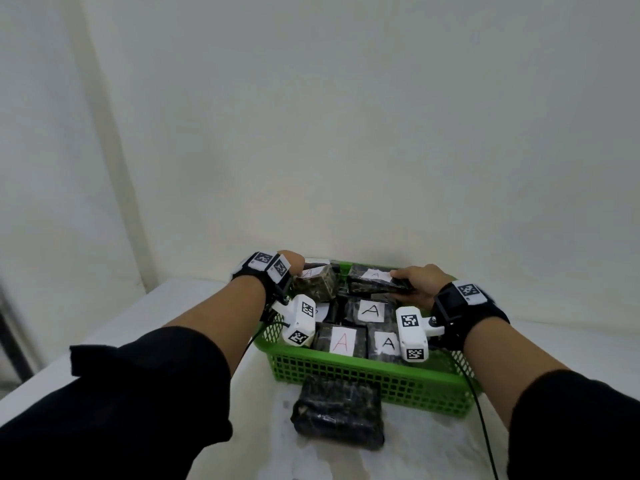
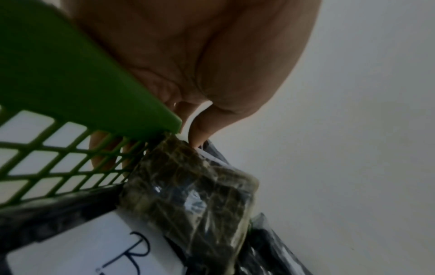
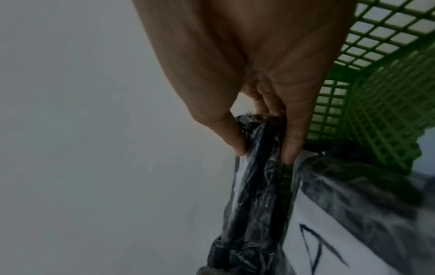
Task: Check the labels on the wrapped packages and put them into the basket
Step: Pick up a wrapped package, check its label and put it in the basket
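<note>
A green mesh basket point(image 1: 363, 370) holds several black wrapped packages whose white labels read A point(image 1: 372, 310). My left hand point(image 1: 292, 266) is at the basket's far left corner, thumb on the top edge of a labelled package point(image 1: 317, 284). In the left wrist view the thumb point(image 2: 200, 134) presses that package point(image 2: 188, 195), and the fingers show behind the mesh. My right hand point(image 1: 415, 282) pinches the edge of a package labelled A point(image 1: 372, 282) at the far right, thumb and fingers clamped on its end point(image 3: 259, 195).
One more black wrapped package point(image 1: 337, 414) lies on the white table in front of the basket, no label showing. A label reading like B point(image 2: 94, 251) lies under the left package. A cable point(image 1: 481, 410) runs along the basket's right side. A white wall stands behind.
</note>
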